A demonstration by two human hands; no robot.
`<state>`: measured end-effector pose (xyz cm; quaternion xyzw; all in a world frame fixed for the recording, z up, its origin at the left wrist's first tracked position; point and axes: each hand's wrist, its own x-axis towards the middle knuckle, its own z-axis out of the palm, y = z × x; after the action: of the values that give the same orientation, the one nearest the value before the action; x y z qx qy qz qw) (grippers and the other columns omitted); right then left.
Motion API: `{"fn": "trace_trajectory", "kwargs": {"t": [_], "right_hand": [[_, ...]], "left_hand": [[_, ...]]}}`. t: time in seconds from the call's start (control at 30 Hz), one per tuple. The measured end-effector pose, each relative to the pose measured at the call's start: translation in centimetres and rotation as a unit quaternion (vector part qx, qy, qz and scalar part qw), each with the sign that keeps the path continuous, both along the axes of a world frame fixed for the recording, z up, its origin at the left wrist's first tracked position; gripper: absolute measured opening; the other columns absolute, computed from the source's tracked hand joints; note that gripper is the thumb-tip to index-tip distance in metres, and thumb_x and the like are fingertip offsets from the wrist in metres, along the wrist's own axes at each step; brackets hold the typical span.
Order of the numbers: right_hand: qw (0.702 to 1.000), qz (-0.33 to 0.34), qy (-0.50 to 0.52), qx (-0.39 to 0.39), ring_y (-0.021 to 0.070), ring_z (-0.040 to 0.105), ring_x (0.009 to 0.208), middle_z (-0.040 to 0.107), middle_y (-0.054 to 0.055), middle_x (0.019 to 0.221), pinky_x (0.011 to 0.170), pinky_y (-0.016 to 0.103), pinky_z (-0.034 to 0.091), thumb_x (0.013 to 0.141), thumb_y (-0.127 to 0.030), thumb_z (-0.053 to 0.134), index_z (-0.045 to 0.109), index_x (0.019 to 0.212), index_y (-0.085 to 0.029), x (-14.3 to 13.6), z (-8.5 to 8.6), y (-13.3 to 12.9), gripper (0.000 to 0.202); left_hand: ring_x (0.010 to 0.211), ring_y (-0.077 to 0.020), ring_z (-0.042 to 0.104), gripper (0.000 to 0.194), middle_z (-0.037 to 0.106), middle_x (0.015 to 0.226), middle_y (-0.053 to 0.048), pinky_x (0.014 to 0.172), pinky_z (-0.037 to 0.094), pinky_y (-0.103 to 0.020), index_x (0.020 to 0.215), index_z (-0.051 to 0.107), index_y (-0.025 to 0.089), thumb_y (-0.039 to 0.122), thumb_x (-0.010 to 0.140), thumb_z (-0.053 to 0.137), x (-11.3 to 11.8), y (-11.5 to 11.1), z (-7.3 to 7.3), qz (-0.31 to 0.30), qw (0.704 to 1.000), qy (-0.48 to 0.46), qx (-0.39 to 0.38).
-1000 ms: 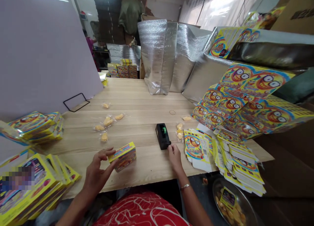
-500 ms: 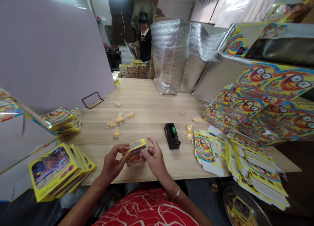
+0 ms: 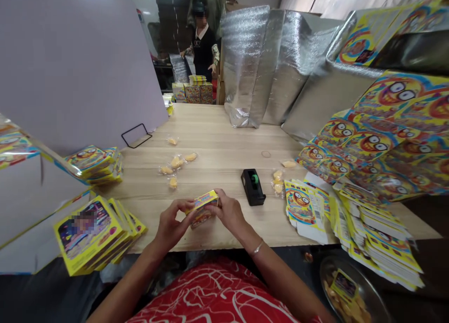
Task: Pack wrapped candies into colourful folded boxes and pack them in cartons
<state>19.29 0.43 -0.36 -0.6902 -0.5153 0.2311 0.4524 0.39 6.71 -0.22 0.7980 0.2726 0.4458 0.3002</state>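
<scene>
A small yellow printed carton (image 3: 204,206) stands on the wooden table near its front edge. My left hand (image 3: 174,222) grips its left end, thumb in front and fingers on top. At the other end, my right hand (image 3: 229,212) is closed around the carton's right side. Beyond it lie several wrapped yellow cookies (image 3: 176,162). To the right sits a black tape dispenser (image 3: 253,187) with a green core, and more wrapped cookies (image 3: 278,183) lie beside it.
Flat printed cartons (image 3: 368,234) are piled at the right, below stacked printed boxes (image 3: 368,143). Filled cartons (image 3: 93,232) stack at the left. Silver foil bags (image 3: 245,66) line the back right. A metal bowl (image 3: 372,290) sits below the table edge. A co-worker (image 3: 202,47) stands behind.
My right hand's fingers have closed onto the carton's right end; before, the index finger was raised. The view has shifted slightly. The co-worker's arm has come down to the side.
</scene>
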Motion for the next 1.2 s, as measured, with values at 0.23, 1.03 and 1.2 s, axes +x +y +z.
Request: {"fn": "trace_trajectory", "kwargs": {"t": [0.23,1.03,1.2], "right_hand": [[0.999,0.009,0.038,0.023,0.0170,0.057,0.077,0.063,0.003,0.094,0.071,0.029,0.047,0.071,-0.033,0.074,0.054,0.124,-0.023,-0.2,-4.9,-1.3,0.058],[0.925,0.245,0.072,0.283,0.0219,0.060,0.109,0.066,0.008,0.108,0.095,0.040,0.048,0.085,-0.026,0.065,0.055,0.098,-0.023,-5.1,-0.8,1.5,0.016],[0.857,0.350,-0.011,0.378,0.0195,0.054,0.121,0.064,0.010,0.116,0.101,0.040,0.047,0.090,-0.014,0.052,0.052,0.105,-0.021,-11.9,0.4,7.5,0.017]], "left_hand": [[0.094,-0.0213,0.068,0.020,0.068,0.086,-0.002,0.083,0.056,-0.037,0.079,0.050,0.022,0.024,0.079,0.069,0.3,-0.4,-1.1,0.006,0.993,-0.064,-0.102],[0.083,-0.0157,0.072,0.028,0.071,0.081,0.002,0.070,0.059,-0.025,0.069,0.047,0.022,0.002,0.074,0.065,-8.0,-7.4,3.4,0.086,0.977,0.033,0.193],[0.092,-0.0183,0.069,0.019,0.067,0.091,0.000,0.077,0.056,-0.031,0.075,0.054,0.021,0.006,0.073,0.064,-13.4,-7.8,5.0,0.273,0.932,-0.016,0.238]]}}
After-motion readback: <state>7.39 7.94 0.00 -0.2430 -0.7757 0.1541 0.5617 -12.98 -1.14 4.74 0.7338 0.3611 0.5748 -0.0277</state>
